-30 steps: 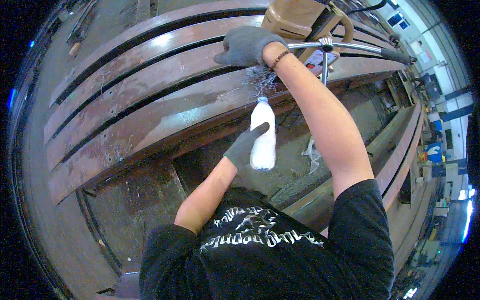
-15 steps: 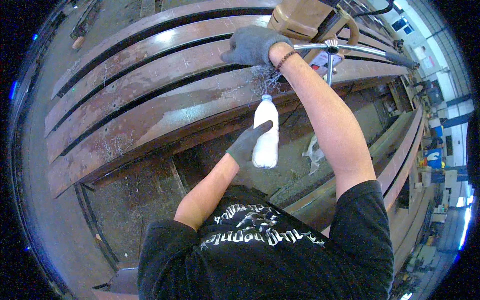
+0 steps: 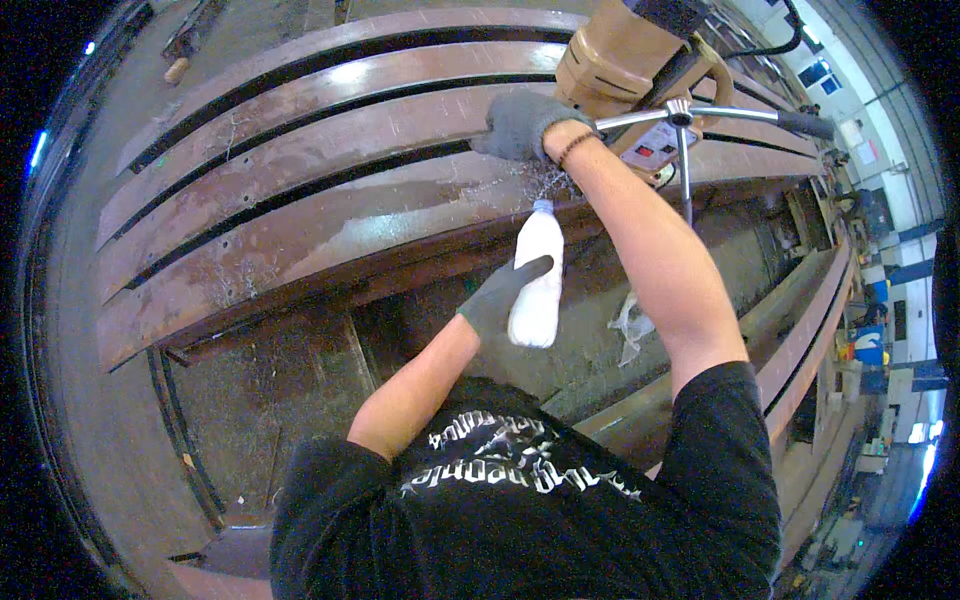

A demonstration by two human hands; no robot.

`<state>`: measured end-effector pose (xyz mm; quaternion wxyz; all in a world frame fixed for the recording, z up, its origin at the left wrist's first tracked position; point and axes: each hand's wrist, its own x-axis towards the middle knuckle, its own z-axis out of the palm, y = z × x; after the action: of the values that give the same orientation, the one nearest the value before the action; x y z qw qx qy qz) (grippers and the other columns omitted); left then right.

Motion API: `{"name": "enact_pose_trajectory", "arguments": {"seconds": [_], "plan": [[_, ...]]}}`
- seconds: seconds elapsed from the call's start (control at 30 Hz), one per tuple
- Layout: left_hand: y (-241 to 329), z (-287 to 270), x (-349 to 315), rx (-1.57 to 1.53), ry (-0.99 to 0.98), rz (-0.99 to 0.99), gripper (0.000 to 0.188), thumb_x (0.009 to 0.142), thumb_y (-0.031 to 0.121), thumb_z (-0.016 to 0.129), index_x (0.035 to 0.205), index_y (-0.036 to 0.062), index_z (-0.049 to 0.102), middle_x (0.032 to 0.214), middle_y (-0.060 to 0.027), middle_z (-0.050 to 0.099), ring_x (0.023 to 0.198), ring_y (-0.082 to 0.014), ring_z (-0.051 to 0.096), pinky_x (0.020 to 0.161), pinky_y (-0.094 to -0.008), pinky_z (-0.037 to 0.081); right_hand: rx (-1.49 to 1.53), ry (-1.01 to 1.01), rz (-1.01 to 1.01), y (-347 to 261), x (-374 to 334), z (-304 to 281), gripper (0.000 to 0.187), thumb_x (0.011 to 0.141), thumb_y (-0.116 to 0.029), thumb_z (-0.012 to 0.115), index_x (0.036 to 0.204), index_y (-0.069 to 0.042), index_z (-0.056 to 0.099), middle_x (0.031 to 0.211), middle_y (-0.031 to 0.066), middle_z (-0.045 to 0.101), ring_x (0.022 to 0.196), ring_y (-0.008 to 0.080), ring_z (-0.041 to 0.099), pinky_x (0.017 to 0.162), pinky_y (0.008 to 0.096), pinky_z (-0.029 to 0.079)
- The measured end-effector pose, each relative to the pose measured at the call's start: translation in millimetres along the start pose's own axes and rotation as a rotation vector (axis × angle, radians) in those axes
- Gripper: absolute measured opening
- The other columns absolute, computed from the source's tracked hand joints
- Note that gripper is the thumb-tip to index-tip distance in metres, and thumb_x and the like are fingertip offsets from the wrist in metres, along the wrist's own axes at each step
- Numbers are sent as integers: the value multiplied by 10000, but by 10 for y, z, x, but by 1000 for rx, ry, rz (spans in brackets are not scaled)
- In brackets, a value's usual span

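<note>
My left hand (image 3: 505, 295), in a dark grey glove, is closed around a white plastic bottle (image 3: 540, 275) with a bluish cap. The bottle stands nearly upright in front of the near edge of the steel beams, cap pointing away from me. My right hand (image 3: 525, 125), also gloved, is wrapped round the left end of a chrome spoked feed handle (image 3: 645, 117); the hand hides its grip. That handle belongs to a tan portable drill (image 3: 605, 65) on the beams. Curly metal shavings (image 3: 545, 182) lie below my right hand, close to the bottle cap.
Long brown steel beams (image 3: 300, 165) run side by side with dark gaps between them. Wet patches and more shavings (image 3: 235, 285) show on them. A crumpled clear plastic piece (image 3: 630, 328) lies below the near edge. Another beam (image 3: 800, 345) stands at right.
The drill, beams and both hands sit slightly lower and farther right in the picture. My left hand still holds the bottle, and my right hand stays at the feed handle.
</note>
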<state>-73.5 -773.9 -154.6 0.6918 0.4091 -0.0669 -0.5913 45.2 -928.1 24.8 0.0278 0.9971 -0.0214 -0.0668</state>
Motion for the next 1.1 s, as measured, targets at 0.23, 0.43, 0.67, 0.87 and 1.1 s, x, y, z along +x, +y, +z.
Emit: {"name": "enact_pose_trajectory", "arguments": {"seconds": [0.23,0.43,0.67,0.87,1.1], "plan": [[354,-238,-370,260,274,279,634,875,326,806,1357,9,543,1074,-100,694,889,-208,690,757,-375,585,-985,759,-371,836,-573,-1351,468,948,-211,644,1407,-126,616,1136,139,732,982,323,703,881,453,560],[1124,-671,-717,514,619,823,640,828,204,857,1353,5,550,1193,-119,687,1054,-225,680,913,-370,568,556,1099,337,2917,-2355,-1617,381,1008,-423,660,1119,-69,746,770,3,591,681,134,598,623,300,507],[1546,-1320,-805,801,1012,985,819,755,252,905,1411,1,482,1316,-162,609,1184,-276,606,1030,-416,494,-79,866,878,3632,-2922,815,375,1012,-401,597,1224,-118,719,1065,192,731,979,358,690,838,434,532],[1367,-1448,-604,850,1079,942,906,732,304,918,1454,12,454,1391,-159,572,1274,-288,563,1097,-420,446,684,660,780,2438,-1997,2307,304,1019,-244,598,1205,-36,716,1152,186,739,1056,307,699,930,407,526],[1268,-1172,-459,864,1206,775,937,771,303,904,1514,8,414,1416,-177,584,1263,-287,589,1081,-425,476,839,918,442,1948,-1479,2503,442,1015,-344,622,1315,-20,614,1115,138,728,1000,228,678,906,385,528]]}}
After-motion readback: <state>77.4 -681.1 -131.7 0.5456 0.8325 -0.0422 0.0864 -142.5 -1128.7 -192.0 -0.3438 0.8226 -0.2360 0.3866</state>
